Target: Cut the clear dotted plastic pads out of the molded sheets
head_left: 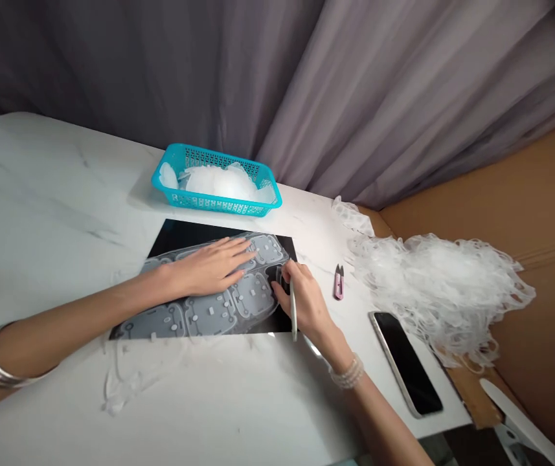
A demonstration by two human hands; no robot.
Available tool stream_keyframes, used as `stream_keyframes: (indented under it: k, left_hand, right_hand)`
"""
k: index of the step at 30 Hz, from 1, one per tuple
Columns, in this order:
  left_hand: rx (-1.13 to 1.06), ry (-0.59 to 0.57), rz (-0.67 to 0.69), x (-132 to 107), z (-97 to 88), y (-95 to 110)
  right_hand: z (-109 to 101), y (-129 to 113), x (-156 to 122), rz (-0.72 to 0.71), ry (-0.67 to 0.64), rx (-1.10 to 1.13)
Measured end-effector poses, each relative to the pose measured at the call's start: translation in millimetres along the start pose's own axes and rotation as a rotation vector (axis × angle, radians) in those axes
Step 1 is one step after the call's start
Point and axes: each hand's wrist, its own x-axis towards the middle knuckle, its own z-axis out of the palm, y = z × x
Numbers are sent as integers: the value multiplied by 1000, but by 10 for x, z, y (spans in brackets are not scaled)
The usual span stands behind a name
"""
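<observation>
A translucent molded silicone-like sheet with rounded panels and small raised tabs lies on a black mat. My left hand rests flat on the sheet, fingers stretched out and slightly spread. At the sheet's right end, my right hand is closed around a thin white pen-like tool, whose tip I cannot make out. The right thumb and index finger are at the edge of a dark opening in the sheet. Clear trimmed strips lie in front of the mat.
Behind the mat stands a blue basket holding white translucent pieces. Pink thread snips and a phone lie to the right. Beyond them, a pile of clear scrap strips spills over the table edge against cardboard. Grey curtains hang behind.
</observation>
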Motion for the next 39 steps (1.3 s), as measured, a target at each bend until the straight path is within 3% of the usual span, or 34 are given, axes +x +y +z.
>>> stream_keyframes:
  k: [4, 8, 10, 13, 15, 18, 23, 34, 39]
  left_hand:
    - [-83, 67, -13, -63, 193, 16]
    - [-135, 167, -38, -74, 253, 127]
    - [-97, 176, -45, -87, 256, 210]
    - [68, 138, -59, -121, 249, 309]
    - [187, 123, -72, -149, 247, 343]
    - [301, 133, -85, -185, 250, 358]
    - [346, 143, -78, -198, 230, 358]
    - [309, 158, -58, -189, 201, 349]
    - [298, 151, -54, -187, 189, 343]
  right_hand:
    - [-49, 214, -215, 77, 86, -82]
    - [-308, 420, -444, 323, 208, -46]
    - [-387, 420, -406, 426, 257, -2]
    - [-337, 247, -176, 458, 289, 203]
    - [-216, 79, 21, 425, 263, 374]
    - [-9, -102, 254, 334, 93, 495]
    - [139, -143, 368, 235, -136, 439]
    - [204, -238, 495, -22, -162, 135]
    - [151, -295, 380, -112, -166, 32]
